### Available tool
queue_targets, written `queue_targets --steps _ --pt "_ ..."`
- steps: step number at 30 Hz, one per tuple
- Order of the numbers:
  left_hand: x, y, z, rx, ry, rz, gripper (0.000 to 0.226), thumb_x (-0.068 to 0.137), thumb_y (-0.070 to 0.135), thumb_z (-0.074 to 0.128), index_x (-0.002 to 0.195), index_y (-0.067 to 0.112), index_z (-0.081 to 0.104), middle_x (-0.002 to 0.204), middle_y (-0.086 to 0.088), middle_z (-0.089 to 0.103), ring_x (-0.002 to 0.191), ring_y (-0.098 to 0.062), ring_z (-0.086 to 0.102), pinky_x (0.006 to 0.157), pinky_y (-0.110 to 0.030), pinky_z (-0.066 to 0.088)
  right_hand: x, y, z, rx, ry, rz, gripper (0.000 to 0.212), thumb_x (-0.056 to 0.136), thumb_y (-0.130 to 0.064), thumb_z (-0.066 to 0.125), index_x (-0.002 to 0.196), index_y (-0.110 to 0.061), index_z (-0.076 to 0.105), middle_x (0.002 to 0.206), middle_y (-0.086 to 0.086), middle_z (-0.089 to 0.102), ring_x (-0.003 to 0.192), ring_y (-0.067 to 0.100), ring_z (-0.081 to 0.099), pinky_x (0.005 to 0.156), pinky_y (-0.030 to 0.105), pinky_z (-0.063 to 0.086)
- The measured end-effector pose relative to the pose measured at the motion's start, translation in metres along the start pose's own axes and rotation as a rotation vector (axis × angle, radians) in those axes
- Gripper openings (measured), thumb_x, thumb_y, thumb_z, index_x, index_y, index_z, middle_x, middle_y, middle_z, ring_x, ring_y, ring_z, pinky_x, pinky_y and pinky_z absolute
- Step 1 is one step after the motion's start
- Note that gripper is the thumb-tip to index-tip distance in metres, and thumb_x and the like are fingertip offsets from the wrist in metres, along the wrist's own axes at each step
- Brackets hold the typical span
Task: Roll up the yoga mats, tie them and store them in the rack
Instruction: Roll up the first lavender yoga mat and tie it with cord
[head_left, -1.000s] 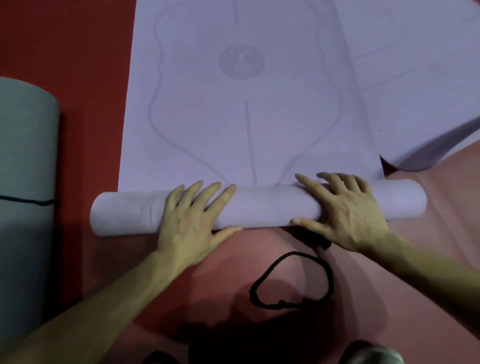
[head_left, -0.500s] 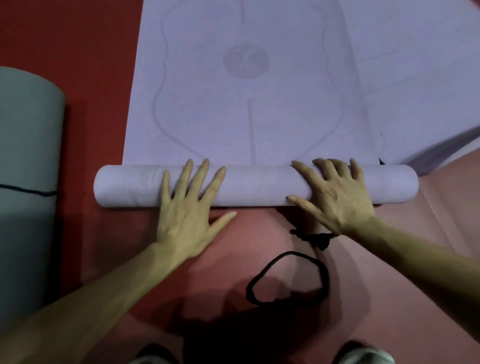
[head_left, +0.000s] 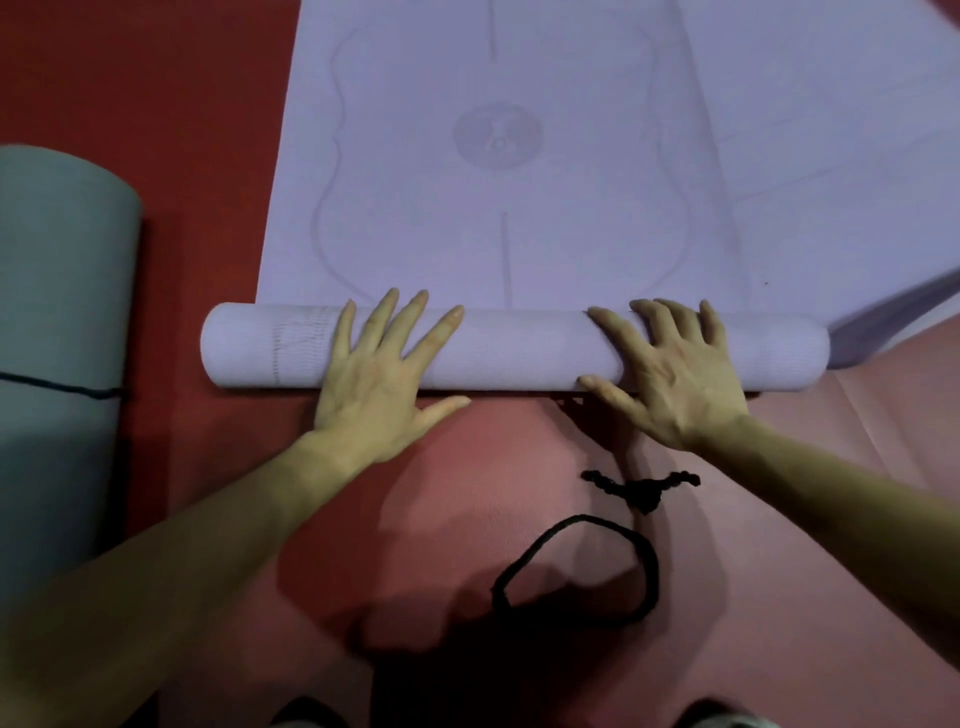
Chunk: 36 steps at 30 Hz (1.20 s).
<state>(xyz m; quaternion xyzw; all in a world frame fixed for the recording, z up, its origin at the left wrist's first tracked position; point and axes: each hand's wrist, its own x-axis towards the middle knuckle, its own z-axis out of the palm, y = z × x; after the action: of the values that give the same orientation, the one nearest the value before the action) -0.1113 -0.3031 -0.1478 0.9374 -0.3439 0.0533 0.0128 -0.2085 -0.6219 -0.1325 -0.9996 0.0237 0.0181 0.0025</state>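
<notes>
lilac yoga mat (head_left: 467, 208) lies partly rolled in front of us, its roll (head_left: 519, 353) running crosswise at the near edge of the flat sheet, which stretches away from us. we have both hands flat on top of the roll, gripping nothing. our left hand (head_left: 379, 384) presses down with straight, spread fingers and the thumb out along the near side. our right hand (head_left: 675, 379) rests on the roll with fingers slightly bent over the top. under the roll lies a pink mat (head_left: 779, 519), and on it, just near our right wrist, a black cord (head_left: 641, 491) with a knotted bit and a loop. to the left, on the red floor (head_left: 156, 104), sits a grey-green rolled mat (head_left: 57, 312) with a dark tie round it.
</notes>
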Motion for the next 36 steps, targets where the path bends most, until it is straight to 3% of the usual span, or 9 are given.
queue_targets --steps 5,12,16,20,24,29,32,36 --pt "0.022 -0.013 0.007 0.034 0.012 0.027 0.102 0.073 0.070 0.075 0.158 0.031 0.033 0.148 -0.009 0.051 0.137 -0.033 0.047 0.118 -0.057 0.027 0.016 0.009 -0.006 0.027 -0.046 -0.011 0.082 0.087 -0.088 0.026 0.153 -0.040 0.038 0.134 0.011 0.058 0.123 0.038 0.052 0.114 0.062 0.030" --pt "-0.007 0.000 0.009 -0.021 0.172 0.023 0.080 0.078 0.056 0.079 0.148 0.031 0.051 0.133 -0.004 0.062 0.119 -0.028 0.059 0.107 -0.049 0.038 -0.015 -0.001 -0.007 0.024 -0.022 -0.019 0.083 0.090 -0.087 0.027 0.153 -0.035 0.043 0.130 0.012 0.057 0.118 0.038 0.052 0.111 0.061 0.032" --pt "-0.046 0.011 0.005 -0.035 0.164 0.034 0.077 0.079 0.058 0.075 0.148 0.032 0.052 0.134 -0.002 0.062 0.120 -0.026 0.060 0.106 -0.048 0.039 -0.057 -0.014 -0.007 0.056 0.025 -0.025 0.076 0.094 -0.079 0.034 0.155 -0.035 0.044 0.140 0.018 0.054 0.129 0.042 0.050 0.116 0.067 0.025" --pt "-0.056 0.012 0.003 -0.040 0.097 0.036 0.080 0.079 0.063 0.073 0.149 0.032 0.050 0.135 -0.002 0.061 0.121 -0.027 0.060 0.106 -0.049 0.039 -0.090 -0.028 0.002 0.066 0.067 -0.047 0.069 0.097 -0.069 0.039 0.158 -0.038 0.038 0.157 0.020 0.040 0.146 0.047 0.034 0.120 0.069 0.017" --pt "-0.046 0.005 -0.001 -0.038 -0.007 0.049 0.086 0.081 0.076 0.053 0.155 0.033 0.039 0.145 -0.002 0.055 0.131 -0.027 0.053 0.114 -0.049 0.032 -0.075 -0.024 0.006 0.035 0.060 -0.053 0.072 0.096 -0.075 0.035 0.159 -0.039 0.036 0.155 0.020 0.043 0.143 0.047 0.038 0.119 0.066 0.019" --pt "-0.039 0.004 -0.009 -0.123 0.013 0.034 0.082 0.089 0.072 0.050 0.158 0.031 0.034 0.161 -0.003 0.040 0.149 -0.028 0.035 0.123 -0.053 0.021 -0.039 -0.008 0.003 0.002 0.023 -0.077 0.072 0.097 -0.075 0.030 0.159 -0.039 0.035 0.145 0.016 0.053 0.133 0.040 0.047 0.116 0.060 0.027" --pt "-0.032 0.005 -0.008 -0.134 0.008 0.019 0.069 0.097 0.063 0.041 0.158 0.032 0.033 0.160 -0.003 0.041 0.148 -0.028 0.036 0.123 -0.053 0.019 -0.024 -0.002 -0.002 0.039 0.060 -0.115 0.068 0.099 -0.071 0.034 0.157 -0.038 0.040 0.149 0.017 0.048 0.138 0.039 0.044 0.117 0.059 0.029" --pt "-0.017 -0.001 -0.010 -0.117 -0.015 0.026 0.066 0.098 0.060 0.038 0.157 0.031 0.035 0.154 -0.002 0.047 0.141 -0.028 0.042 0.119 -0.053 0.025 -0.035 -0.011 0.001 0.113 0.154 -0.068 0.070 0.096 -0.073 0.041 0.156 -0.037 0.040 0.156 0.018 0.039 0.146 0.040 0.036 0.122 0.064 0.017"
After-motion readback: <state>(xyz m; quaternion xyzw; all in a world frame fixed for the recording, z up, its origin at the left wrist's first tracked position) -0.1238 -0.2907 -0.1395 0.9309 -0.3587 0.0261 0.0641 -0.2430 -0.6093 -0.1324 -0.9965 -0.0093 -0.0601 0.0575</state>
